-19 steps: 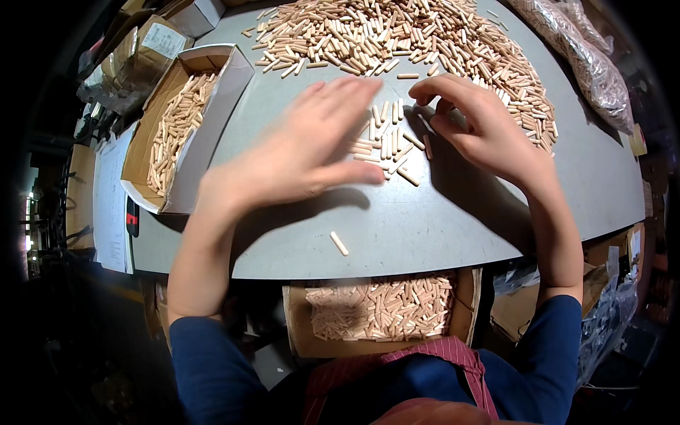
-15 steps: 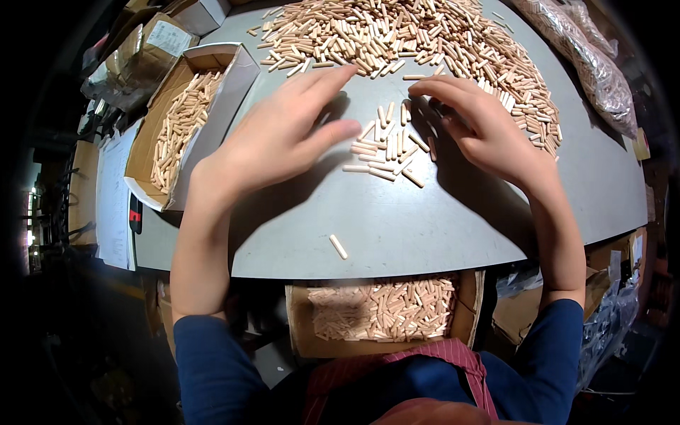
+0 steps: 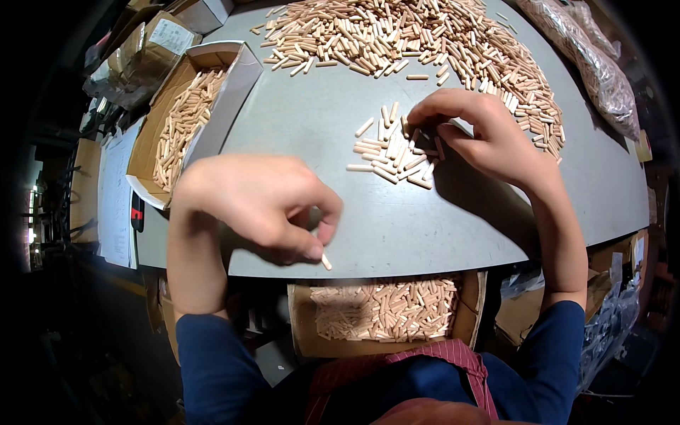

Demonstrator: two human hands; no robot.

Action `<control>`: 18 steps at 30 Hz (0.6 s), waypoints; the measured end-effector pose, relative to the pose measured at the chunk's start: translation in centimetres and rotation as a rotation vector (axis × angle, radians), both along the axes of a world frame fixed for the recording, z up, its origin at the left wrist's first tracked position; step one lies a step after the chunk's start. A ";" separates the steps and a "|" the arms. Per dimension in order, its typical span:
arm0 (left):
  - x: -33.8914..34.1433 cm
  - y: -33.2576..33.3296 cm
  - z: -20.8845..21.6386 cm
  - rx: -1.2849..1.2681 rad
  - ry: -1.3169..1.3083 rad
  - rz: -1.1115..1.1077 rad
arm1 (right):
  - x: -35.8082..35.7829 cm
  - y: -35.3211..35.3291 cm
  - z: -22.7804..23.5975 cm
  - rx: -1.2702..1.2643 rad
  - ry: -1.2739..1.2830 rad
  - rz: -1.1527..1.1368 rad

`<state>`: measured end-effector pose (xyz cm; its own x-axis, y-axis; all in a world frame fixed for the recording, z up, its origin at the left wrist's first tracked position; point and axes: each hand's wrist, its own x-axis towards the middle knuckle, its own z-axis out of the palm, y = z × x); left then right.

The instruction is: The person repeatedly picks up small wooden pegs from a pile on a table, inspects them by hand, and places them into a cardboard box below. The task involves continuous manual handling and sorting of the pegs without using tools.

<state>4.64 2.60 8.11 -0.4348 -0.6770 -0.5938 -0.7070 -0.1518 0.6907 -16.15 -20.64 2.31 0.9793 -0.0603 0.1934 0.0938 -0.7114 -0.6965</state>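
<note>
As a box [image 3: 340, 348] of dowels [image 3: 404, 312] sits toward six o'clock, the left hand [image 3: 263, 204] pinches a lone dowel [image 3: 326, 262] nearby; at two, the right hand [image 3: 489, 138] arches, unclosed, beside scattered dowels [image 3: 384, 175], a heap [image 3: 397, 34] toward twelve.

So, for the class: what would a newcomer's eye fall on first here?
Probably the big heap of wooden dowels spread across the far side of the grey table. Next, the person's left hand, at a single dowel near the table's front edge, and the right hand, by a loose cluster of dowels mid-table.
</note>
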 end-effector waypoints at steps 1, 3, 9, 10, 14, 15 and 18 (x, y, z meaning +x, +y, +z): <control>-0.6 -0.2 -0.1 0.019 0.013 -0.011 | 0.0 0.2 0.1 0.057 0.041 -0.040; -1.5 -0.6 -1.0 0.038 0.073 -0.036 | -0.1 0.4 0.1 0.109 0.068 -0.065; -3.1 -1.1 -2.0 0.186 0.346 0.021 | 0.5 2.2 -1.7 -0.115 -0.189 0.006; -3.4 -1.0 -2.2 0.177 0.383 0.097 | 0.6 2.8 -2.0 -0.145 -0.230 -0.020; -4.2 -0.7 -2.6 0.119 0.458 0.363 | 1.0 4.0 -2.3 -0.252 -0.268 -0.061; -4.1 -0.8 -2.7 0.114 0.485 0.401 | 1.0 4.1 -2.4 -0.243 -0.269 -0.053; -3.8 -0.8 -3.1 0.066 0.503 0.503 | 0.8 4.1 -2.4 -0.246 -0.286 -0.066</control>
